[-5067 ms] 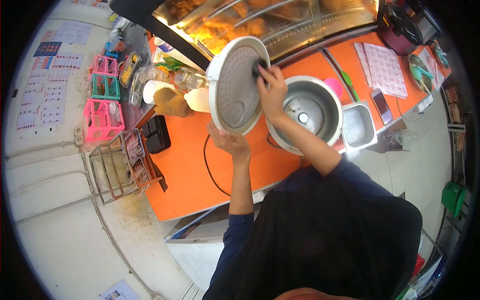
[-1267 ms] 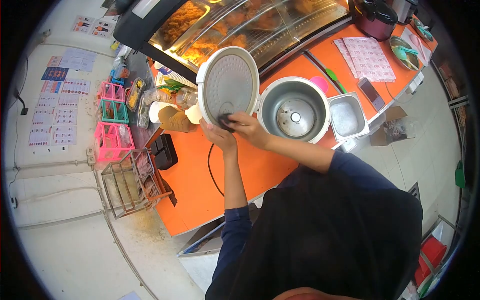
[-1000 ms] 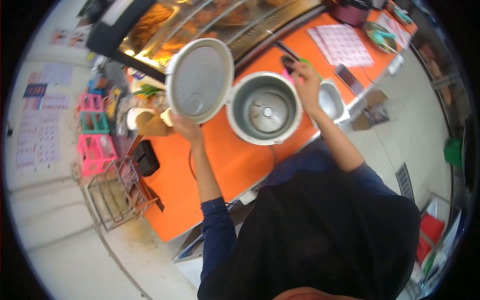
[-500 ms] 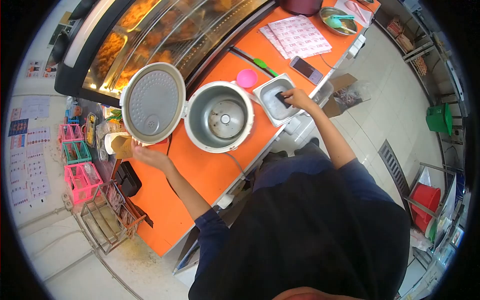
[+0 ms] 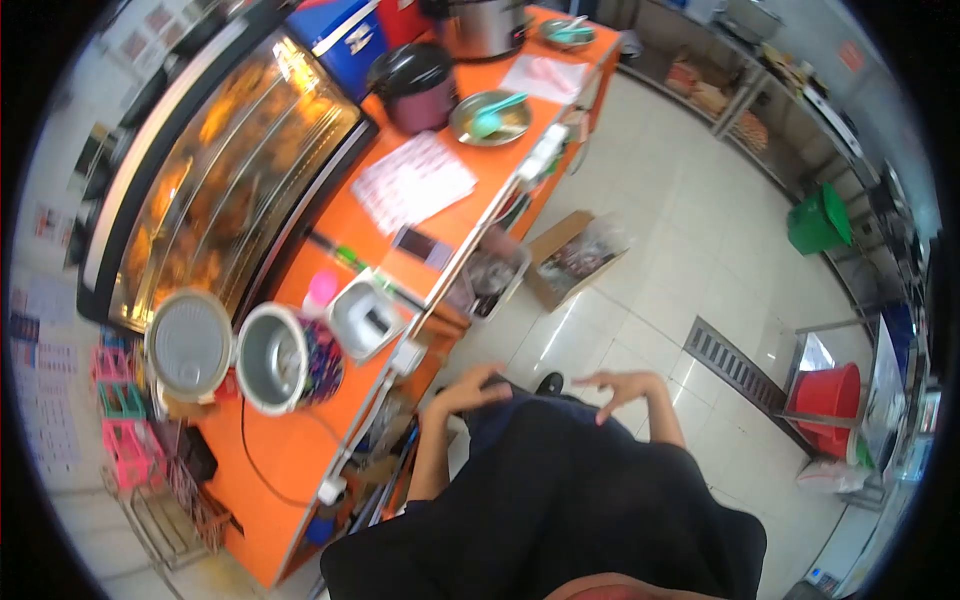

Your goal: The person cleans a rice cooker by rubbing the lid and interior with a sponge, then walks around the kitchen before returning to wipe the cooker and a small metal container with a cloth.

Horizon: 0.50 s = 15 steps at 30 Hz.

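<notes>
Rice cooker [image 5: 288, 362] stands on our orange counter [image 5: 262, 462], its lid [image 5: 190, 345] swung up on the left so that the pale underside and the grey hollow of the pot both face us. Its outer side carries a dark, many-coloured pattern, and a black cord [image 5: 244, 432] curves over the counter nearby. Just right of the cooker sits a metal tray [image 5: 348, 312] with a small dark pad [image 5: 378, 321] lying in it (too blurred for us to name the material). A pink cup [image 5: 322, 287] stands near the two, towards the lit display case [image 5: 230, 170] of fried food.

Both our hands are off the counter, in front of our dark top [image 5: 530, 470], and well apart from each other. Our left hand [image 5: 465, 392] is the one nearer the counter edge; its fingers are loosely bent and parted, though whether they brush our clothes we cannot tell. Our right hand [image 5: 628, 388] hangs above the pale tiles [image 5: 630, 345], fingers spread and pointing left.

Farther along the counter we have a phone [image 5: 422, 246], printed sheets [image 5: 415, 180] and a metal bowl [image 5: 461, 118] with a turquoise ladle [image 5: 487, 124] in it.
</notes>
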Motion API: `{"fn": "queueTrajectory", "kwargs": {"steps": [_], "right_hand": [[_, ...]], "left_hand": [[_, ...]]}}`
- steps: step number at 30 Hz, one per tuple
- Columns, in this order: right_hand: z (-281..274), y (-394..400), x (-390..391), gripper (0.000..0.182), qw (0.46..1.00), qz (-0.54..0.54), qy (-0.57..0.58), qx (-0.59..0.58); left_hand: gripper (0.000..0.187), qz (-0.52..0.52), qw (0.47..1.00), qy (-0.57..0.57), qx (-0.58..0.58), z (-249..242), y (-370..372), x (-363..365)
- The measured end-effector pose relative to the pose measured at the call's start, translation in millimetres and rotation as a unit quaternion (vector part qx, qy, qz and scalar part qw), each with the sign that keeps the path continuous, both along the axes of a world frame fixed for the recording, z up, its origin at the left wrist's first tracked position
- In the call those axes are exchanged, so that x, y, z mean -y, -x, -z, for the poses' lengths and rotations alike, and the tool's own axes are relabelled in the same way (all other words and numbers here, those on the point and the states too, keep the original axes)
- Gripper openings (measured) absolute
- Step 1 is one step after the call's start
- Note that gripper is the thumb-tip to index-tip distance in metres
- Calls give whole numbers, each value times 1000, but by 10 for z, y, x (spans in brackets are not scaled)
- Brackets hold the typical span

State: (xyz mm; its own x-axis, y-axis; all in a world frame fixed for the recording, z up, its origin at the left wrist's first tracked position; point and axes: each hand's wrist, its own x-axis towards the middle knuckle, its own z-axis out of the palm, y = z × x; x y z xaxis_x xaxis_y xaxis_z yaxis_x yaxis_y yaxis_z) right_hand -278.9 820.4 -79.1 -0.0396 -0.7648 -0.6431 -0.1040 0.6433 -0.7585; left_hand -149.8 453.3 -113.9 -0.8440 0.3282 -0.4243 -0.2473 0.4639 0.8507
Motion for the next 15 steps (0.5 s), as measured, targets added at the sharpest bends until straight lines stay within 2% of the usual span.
{"fn": "queueTrajectory", "kwargs": {"steps": [1, 2, 3, 4, 6, 8, 9, 11, 12, 13, 14, 15], "right_hand": [[-252, -4, -88, 108, 990, 18, -116, 78], [-67, -41, -293, 110, 988, 20, -127, 89], [105, -33, -456, 112, 987, 0, -128, 94], [537, -34, -683, 117, 992, -29, -88, 82], [623, 131, -906, 123, 987, -29, -124, 98], [756, 410, -1117, 117, 990, -58, -126, 33], [909, 579, -1242, 117, 990, -52, -127, 28], [1451, 973, -1545, 91, 947, 28, -254, -193], [1802, 1230, -1803, 91, 945, 41, -257, -198], [2165, 1524, -2147, 71, 945, 206, -132, -217], [2357, 1802, -2445, 53, 901, 366, 3, -233], [2132, 1957, -2664, 38, 832, 532, 106, -113]], "left_hand": [[93, 145, 989, 35, 14, 289, 128, -204], [106, 184, 972, 26, 144, 449, 260, -385], [115, 192, 954, 16, 229, 422, 456, -549], [120, 189, 957, 47, 216, 344, 639, -693], [125, 183, 960, 77, 196, 101, 1050, -1001], [121, 229, 923, 122, 284, -69, 1500, -1281], [121, 234, 924, 123, 278, -22, 1683, -1407], [122, 207, 918, 103, 321, 117, 2066, -1685], [128, 196, 924, 101, 311, -31, 2286, -1861], [135, 188, 930, 100, 300, -180, 2528, -2043], [123, 193, 932, 100, 292, -54, 2715, -2219], [111, 205, 933, 105, 278, 120, 2967, -2368]]}}
